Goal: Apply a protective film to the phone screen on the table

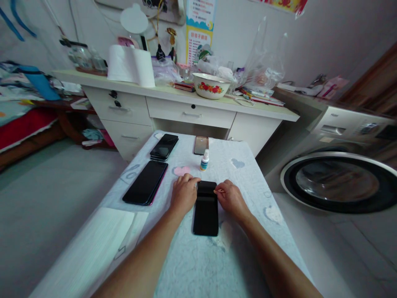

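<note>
A black smartphone (206, 217) lies flat, screen up, on the cloth-covered table in front of me. My left hand (184, 193) grips its upper left edge, thumb and fingers curled at the corner. On the opposite side, my right hand (231, 199) has its fingertips pinched together at the upper right edge of the same phone. Whether a thin film sits between those fingertips is too small to tell. Just beyond the phone stands a small white spray bottle (204, 161) with a blue label. A phone case (201, 145) lies behind the bottle.
To the left are a stack of phones (164, 147) and more dark phones (145, 183) nearer me. White sheets (93, 236) lie at the table's left edge. A desk (186, 114) with a floral bowl (211, 86) stands behind; a washing machine (328, 136) stands right.
</note>
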Action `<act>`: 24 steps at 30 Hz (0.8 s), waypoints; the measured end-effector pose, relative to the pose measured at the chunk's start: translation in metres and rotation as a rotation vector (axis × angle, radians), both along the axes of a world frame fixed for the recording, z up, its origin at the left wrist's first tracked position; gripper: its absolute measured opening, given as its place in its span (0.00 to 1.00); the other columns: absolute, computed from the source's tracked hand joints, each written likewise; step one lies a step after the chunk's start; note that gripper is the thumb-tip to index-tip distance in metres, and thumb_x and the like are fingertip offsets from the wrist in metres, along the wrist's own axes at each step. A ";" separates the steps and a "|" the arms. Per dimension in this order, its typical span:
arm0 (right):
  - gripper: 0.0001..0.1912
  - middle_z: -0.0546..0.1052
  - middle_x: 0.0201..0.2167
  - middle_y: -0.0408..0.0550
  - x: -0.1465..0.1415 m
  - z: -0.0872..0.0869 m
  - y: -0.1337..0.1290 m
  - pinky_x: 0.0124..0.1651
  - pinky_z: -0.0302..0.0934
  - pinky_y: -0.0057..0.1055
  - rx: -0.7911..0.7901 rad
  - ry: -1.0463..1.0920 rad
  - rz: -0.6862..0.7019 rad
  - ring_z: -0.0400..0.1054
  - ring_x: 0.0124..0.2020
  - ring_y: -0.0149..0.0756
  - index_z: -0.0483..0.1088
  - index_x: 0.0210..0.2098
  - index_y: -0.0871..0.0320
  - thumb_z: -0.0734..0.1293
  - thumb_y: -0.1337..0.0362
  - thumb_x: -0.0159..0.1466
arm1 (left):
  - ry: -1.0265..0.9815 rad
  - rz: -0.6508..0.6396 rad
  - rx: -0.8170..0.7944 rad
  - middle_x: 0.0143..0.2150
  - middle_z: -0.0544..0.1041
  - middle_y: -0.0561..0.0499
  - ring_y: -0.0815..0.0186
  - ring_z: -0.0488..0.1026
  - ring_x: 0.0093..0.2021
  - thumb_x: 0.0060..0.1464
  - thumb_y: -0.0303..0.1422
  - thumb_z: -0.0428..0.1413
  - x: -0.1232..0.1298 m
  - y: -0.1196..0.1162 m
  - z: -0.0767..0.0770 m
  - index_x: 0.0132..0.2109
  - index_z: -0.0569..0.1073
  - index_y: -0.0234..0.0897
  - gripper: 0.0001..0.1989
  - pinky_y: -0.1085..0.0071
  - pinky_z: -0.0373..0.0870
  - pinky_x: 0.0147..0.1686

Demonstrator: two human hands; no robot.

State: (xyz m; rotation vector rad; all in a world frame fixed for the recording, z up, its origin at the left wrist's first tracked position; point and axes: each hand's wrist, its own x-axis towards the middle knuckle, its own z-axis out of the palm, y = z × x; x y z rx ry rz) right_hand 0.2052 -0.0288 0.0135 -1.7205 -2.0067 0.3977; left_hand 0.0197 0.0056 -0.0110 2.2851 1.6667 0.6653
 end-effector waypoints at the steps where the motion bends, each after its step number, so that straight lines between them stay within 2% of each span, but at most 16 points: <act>1: 0.05 0.71 0.31 0.45 0.000 0.001 0.002 0.38 0.57 0.27 -0.015 -0.015 0.001 0.67 0.34 0.32 0.73 0.32 0.57 0.65 0.70 0.60 | -0.005 -0.009 0.003 0.45 0.71 0.47 0.60 0.66 0.46 0.56 0.26 0.49 -0.001 0.001 0.000 0.50 0.74 0.45 0.18 0.62 0.61 0.48; 5: 0.04 0.72 0.31 0.47 -0.002 0.001 0.009 0.37 0.56 0.28 -0.050 -0.047 -0.061 0.67 0.33 0.33 0.74 0.30 0.57 0.66 0.70 0.59 | -0.030 -0.039 0.000 0.44 0.71 0.48 0.60 0.67 0.47 0.55 0.25 0.49 -0.004 0.005 -0.001 0.49 0.74 0.44 0.18 0.63 0.62 0.49; 9: 0.04 0.71 0.30 0.47 -0.006 -0.005 0.006 0.36 0.57 0.28 -0.015 -0.005 -0.151 0.66 0.32 0.34 0.73 0.31 0.57 0.65 0.69 0.60 | -0.043 -0.073 -0.005 0.44 0.71 0.48 0.60 0.67 0.47 0.54 0.25 0.50 -0.006 0.008 -0.002 0.48 0.75 0.43 0.17 0.63 0.62 0.49; 14: 0.06 0.70 0.31 0.46 -0.010 -0.007 -0.001 0.37 0.57 0.28 0.032 0.001 -0.109 0.66 0.33 0.33 0.72 0.31 0.57 0.63 0.70 0.61 | -0.037 -0.107 0.000 0.46 0.72 0.48 0.60 0.67 0.48 0.55 0.27 0.50 -0.007 0.010 -0.002 0.49 0.74 0.42 0.16 0.62 0.62 0.49; 24: 0.07 0.68 0.33 0.47 -0.021 -0.005 -0.009 0.37 0.56 0.26 0.022 -0.056 -0.057 0.66 0.34 0.32 0.71 0.33 0.57 0.62 0.71 0.62 | -0.047 -0.127 -0.020 0.45 0.72 0.49 0.61 0.67 0.48 0.55 0.25 0.49 -0.006 0.013 -0.001 0.49 0.74 0.43 0.17 0.64 0.62 0.49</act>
